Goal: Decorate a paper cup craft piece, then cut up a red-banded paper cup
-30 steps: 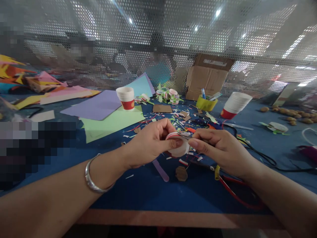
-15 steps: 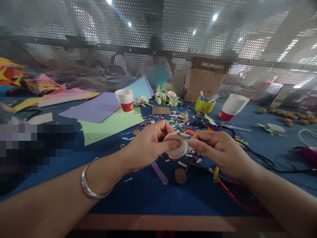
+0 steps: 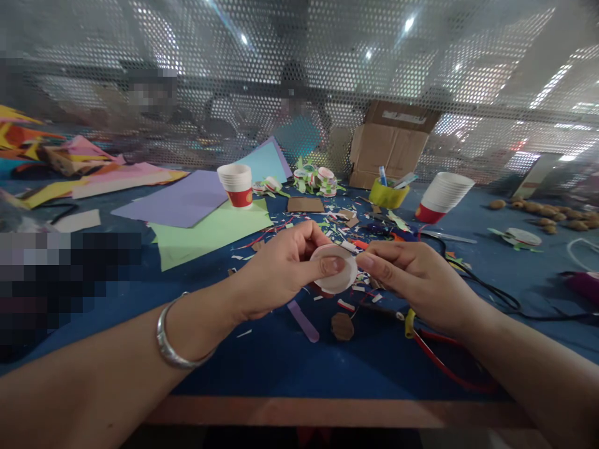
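Note:
My left hand (image 3: 292,268), with a silver bangle at the wrist, grips a round white paper cup piece (image 3: 330,277), thumb pressed on its flat face. At the right rim of that piece, my right hand (image 3: 405,274) is closed in a pinch; what lies between its fingertips is too small to make out. Below the hands are a small brown cardboard piece (image 3: 342,327) and a purple strip (image 3: 303,321). Red-handled scissors (image 3: 449,368) with a yellow part lie partly under my right forearm.
Paper scraps (image 3: 327,224) litter the blue table (image 3: 281,368). Stacked cups (image 3: 235,186) stand on green paper (image 3: 206,240); more cups (image 3: 444,196) lean at right. Behind are a yellow holder (image 3: 388,194), a cardboard box (image 3: 393,146) and small paper turtles (image 3: 316,179). A black cable (image 3: 496,296) runs right.
The round piece has tilted slightly, showing more of its flat face and less of its red-striped edge. Both hands stay close together around it. The camera view has shifted a little.

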A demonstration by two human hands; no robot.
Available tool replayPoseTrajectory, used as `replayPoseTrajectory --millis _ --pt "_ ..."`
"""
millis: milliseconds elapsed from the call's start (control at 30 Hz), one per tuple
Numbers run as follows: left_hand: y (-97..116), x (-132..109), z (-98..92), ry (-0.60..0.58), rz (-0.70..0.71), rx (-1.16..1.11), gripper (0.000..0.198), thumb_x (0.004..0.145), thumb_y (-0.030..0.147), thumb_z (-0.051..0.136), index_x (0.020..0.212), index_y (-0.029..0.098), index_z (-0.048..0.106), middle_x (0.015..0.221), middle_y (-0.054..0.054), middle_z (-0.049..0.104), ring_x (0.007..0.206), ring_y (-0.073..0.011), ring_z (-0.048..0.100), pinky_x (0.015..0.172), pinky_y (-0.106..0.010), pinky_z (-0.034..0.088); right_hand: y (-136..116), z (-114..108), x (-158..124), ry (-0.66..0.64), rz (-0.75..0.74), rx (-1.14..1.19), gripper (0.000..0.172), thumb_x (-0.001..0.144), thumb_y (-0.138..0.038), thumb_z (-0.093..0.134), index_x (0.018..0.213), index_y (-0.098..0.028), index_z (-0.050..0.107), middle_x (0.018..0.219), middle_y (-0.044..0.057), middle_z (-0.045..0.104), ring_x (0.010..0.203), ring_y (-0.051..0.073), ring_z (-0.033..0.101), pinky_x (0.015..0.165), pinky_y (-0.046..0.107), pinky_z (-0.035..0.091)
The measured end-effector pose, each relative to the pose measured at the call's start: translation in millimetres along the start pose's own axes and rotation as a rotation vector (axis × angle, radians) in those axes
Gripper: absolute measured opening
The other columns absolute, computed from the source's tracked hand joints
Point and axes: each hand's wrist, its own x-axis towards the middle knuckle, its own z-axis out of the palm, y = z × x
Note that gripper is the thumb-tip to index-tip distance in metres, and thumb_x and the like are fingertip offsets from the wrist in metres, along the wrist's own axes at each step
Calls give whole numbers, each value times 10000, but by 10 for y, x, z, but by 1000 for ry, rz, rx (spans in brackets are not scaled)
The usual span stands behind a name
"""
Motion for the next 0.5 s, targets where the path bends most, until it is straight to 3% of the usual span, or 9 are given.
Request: replayPoseTrajectory --millis 167,333,500 --pt "3 2 15 11 13 4 430 776 395 841 864 168 486 709 37 653 613 -75 604 542 -170 485 38 30 7 21 17 32 500 978 -581 521 655 -202 477 625 -56 303 553 92 262 490 267 223" --pt "27 18 16 27 -111 -89 338 809 304 793 886 178 488 842 -38 725 737 -161 703 530 -214 539 56 -7 35 157 25 -84 538 971 -603 515 622 -210 404 597 -55 309 538 93 283 493 271 232" --pt "41 39 -17 90 -111 -83 275 817 252 765 887 171 511 835 -28 710 718 -156 708 487 -192 513 21 -78 29 127 -3 -200 489 962 -593 538 658 -211 509 580 -48 373 534 102 320 488 275 241"
